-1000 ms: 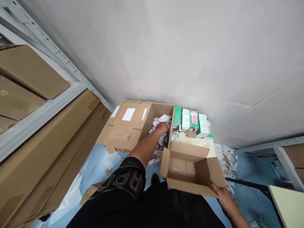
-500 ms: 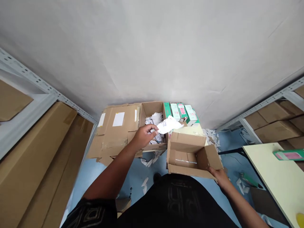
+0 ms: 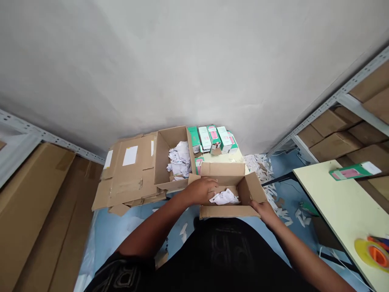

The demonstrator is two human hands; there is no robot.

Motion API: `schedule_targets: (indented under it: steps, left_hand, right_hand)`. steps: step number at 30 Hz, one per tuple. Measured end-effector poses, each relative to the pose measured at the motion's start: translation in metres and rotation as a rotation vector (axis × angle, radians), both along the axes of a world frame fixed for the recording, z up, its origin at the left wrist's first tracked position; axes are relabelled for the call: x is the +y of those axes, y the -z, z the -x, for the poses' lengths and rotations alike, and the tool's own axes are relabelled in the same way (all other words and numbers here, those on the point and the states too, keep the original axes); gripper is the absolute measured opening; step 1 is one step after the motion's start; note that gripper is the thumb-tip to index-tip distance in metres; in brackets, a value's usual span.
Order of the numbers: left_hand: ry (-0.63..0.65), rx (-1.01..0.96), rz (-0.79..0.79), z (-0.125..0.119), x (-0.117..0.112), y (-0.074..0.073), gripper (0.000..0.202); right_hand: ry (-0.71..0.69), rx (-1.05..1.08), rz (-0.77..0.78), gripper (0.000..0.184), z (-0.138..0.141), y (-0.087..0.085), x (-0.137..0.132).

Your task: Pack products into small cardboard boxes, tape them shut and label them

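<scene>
An open cardboard box [image 3: 232,211] is held in front of my body, its flaps spread. My right hand [image 3: 263,209] grips the right end of this box, thumb over the wall. Inside the box, my left hand [image 3: 202,190] is closed at the edge of a crumpled sheet of white paper [image 3: 225,197] that lies near the bottom. Its fingertips are partly hidden by the paper and the box. Left of it stands a bigger open cardboard box [image 3: 162,162] with more crumpled white paper [image 3: 180,159] in it.
Green and white product boxes [image 3: 212,138] line the table against the wall. Flattened cardboard [image 3: 133,178] lies at left. At right, a side table [image 3: 331,198] carries a green box [image 3: 354,172] and tape rolls [image 3: 372,253]. Paper scraps [image 3: 261,166] litter the floor; shelves flank both sides.
My left hand has carried the white paper from above the bigger box down into the held box. The view has turned to the right, showing the tape rolls more fully.
</scene>
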State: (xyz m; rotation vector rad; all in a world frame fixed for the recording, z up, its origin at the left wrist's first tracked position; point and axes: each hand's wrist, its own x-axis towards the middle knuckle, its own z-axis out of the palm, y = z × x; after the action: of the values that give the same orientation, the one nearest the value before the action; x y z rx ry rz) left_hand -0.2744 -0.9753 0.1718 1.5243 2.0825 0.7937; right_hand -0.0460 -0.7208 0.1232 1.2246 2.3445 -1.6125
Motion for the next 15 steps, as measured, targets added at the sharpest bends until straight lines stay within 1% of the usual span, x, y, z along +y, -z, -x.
schedule_targets:
  steps: [2, 4, 6, 8, 9, 11, 13, 15]
  left_hand:
    - [-0.097, 0.028, -0.096, -0.005, 0.008, -0.006, 0.030]
    - [-0.228, 0.056, -0.165, -0.011, 0.021, -0.011, 0.028]
    - [-0.361, 0.070, -0.208, -0.019, 0.043, -0.012, 0.026]
    - [-0.436, 0.069, -0.239, -0.029, 0.073, -0.009, 0.025]
    - [-0.445, 0.064, -0.250, -0.035, 0.091, -0.007, 0.025]
    - [-0.419, 0.053, -0.267, -0.050, 0.132, -0.005, 0.024]
    - [-0.362, 0.050, -0.279, -0.066, 0.176, -0.006, 0.024]
    - [-0.285, 0.059, -0.284, -0.082, 0.219, -0.010, 0.024]
  right_hand:
    - [0.028, -0.018, 0.015, 0.039, -0.008, 0.000, 0.013]
    - [0.094, -0.020, 0.030, 0.040, -0.020, 0.000, 0.028]
    - [0.166, 0.007, 0.047, 0.043, -0.039, 0.000, 0.047]
    - [0.229, 0.065, 0.059, 0.047, -0.063, 0.002, 0.070]
    - [0.262, 0.095, 0.062, 0.049, -0.077, 0.003, 0.084]
    - [0.351, 0.134, 0.053, 0.053, -0.109, 0.007, 0.113]
    - [0.458, 0.137, 0.025, 0.057, -0.143, 0.011, 0.142]
    - [0.560, 0.128, -0.029, 0.056, -0.177, 0.014, 0.169]
